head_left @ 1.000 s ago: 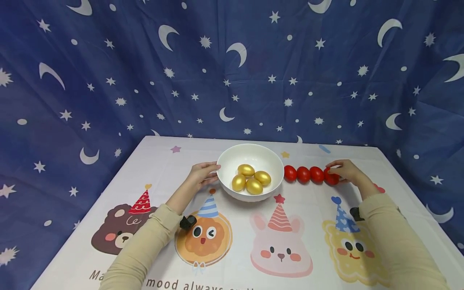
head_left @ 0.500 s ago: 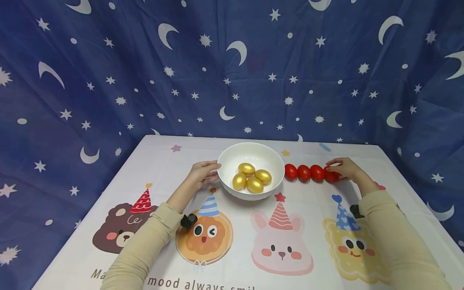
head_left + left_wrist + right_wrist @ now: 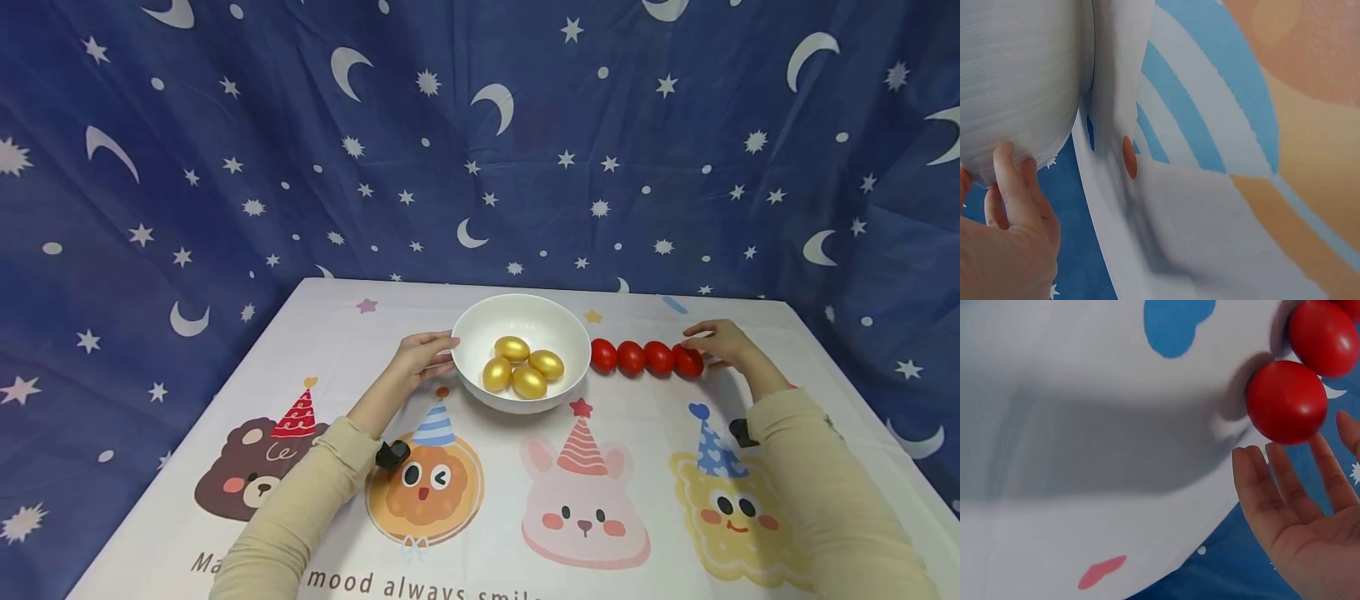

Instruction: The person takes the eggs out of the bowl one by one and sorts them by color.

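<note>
In the head view my left hand grips the white bowl at its left side, thumb at the rim. The left wrist view shows its fingers against the bowl's outer wall. Several shiny gold eggs lie inside the bowl. Several red eggs form a row to its right, starting close beside it. My right hand is beside the end red egg. In the right wrist view its fingers are spread and loosely extended, their tips close to that egg, not wrapped round it.
A white tablecloth printed with cartoon faces, party hats and lettering covers the table. Behind and at the sides hangs a dark blue curtain with white moons and stars. Dark wrist cameras sit under both forearms.
My right hand has loosened from the end red egg and drawn slightly back to the right, baring more of the egg. The left hand stays at the bowl. The view has shifted slightly.
</note>
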The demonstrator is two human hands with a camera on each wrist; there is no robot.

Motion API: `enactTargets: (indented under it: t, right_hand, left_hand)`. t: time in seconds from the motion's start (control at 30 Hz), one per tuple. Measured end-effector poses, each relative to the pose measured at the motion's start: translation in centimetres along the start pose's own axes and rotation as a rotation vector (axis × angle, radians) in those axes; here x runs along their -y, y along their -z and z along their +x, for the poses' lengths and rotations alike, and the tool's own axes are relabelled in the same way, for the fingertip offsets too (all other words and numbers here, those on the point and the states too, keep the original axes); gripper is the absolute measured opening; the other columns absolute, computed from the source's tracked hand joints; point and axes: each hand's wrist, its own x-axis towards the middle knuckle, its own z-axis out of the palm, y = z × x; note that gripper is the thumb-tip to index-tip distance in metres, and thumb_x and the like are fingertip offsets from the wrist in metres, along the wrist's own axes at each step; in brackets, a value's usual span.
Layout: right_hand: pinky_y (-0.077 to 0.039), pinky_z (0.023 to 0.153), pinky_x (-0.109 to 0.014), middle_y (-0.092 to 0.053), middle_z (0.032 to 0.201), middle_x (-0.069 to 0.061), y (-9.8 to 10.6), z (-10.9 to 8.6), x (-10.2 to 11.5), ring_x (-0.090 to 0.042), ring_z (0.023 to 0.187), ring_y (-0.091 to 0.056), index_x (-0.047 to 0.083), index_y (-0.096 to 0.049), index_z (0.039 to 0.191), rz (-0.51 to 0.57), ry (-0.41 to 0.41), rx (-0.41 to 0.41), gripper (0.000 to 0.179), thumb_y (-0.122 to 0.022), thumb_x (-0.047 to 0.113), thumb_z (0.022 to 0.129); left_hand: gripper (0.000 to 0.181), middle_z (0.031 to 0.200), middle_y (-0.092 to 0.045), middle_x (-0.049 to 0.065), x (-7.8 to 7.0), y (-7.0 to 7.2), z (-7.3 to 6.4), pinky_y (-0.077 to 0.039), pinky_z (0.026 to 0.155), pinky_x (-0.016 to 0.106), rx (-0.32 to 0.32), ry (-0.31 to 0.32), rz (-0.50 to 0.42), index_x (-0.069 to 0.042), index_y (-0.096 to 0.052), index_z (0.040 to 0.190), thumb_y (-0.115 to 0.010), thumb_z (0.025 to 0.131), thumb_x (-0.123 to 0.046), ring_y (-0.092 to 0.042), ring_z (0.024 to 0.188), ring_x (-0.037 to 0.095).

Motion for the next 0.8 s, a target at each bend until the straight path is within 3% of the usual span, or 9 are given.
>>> enactTargets:
  t: [0.13, 0.33, 0.5, 0.8]
  right_hand:
    - [-0.056, 0.089, -0.052, -0.040, 0.127, -0.040, 0.6, -0.1, 0.2, -0.045, 0.104, -0.050, -0.012, -0.039, 0.132, -0.019, 0.028, -0.033, 0.052, -0.052, 0.021, 0.094]
    - [-0.059, 0.083, -0.049, -0.045, 0.125, -0.040, 1.2, -0.2, 1.1, -0.044, 0.100, -0.052, -0.012, -0.044, 0.129, -0.036, 0.068, -0.111, 0.050, -0.055, 0.021, 0.093]
    - [-0.058, 0.084, -0.048, -0.047, 0.124, -0.039, 1.4, -0.3, 1.7, -0.044, 0.102, -0.052, -0.011, -0.045, 0.129, -0.039, 0.081, -0.129, 0.049, -0.054, 0.022, 0.094]
    - [-0.054, 0.091, -0.051, -0.046, 0.126, -0.039, 1.2, -0.9, 2.7, -0.048, 0.108, -0.050, -0.011, -0.043, 0.130, -0.012, 0.114, -0.127, 0.051, -0.054, 0.024, 0.095]
  left_hand:
    - [0.044, 0.128, -0.058, 0.016, 0.0, 0.0, 0.0, -0.061, 0.071, 0.019, 0.008, -0.002, 0.006, -0.007, -0.057, 0.129, -0.068, 0.087, -0.016, -0.065, 0.080, 0.011]
    - [0.044, 0.126, -0.059, 0.015, -0.1, 0.1, -0.1, -0.061, 0.070, 0.019, 0.010, 0.001, -0.006, -0.008, -0.057, 0.129, -0.068, 0.087, -0.015, -0.065, 0.075, 0.008]
    - [0.045, 0.125, -0.059, 0.015, -0.2, 0.1, -0.1, -0.060, 0.069, 0.018, 0.005, 0.004, -0.009, -0.008, -0.057, 0.130, -0.068, 0.087, -0.015, -0.065, 0.072, 0.007]
    - [0.044, 0.119, -0.064, 0.013, 0.2, 0.1, -0.1, -0.060, 0.076, 0.020, 0.015, -0.032, 0.006, -0.007, -0.060, 0.125, -0.071, 0.085, -0.019, -0.068, 0.089, 0.015]
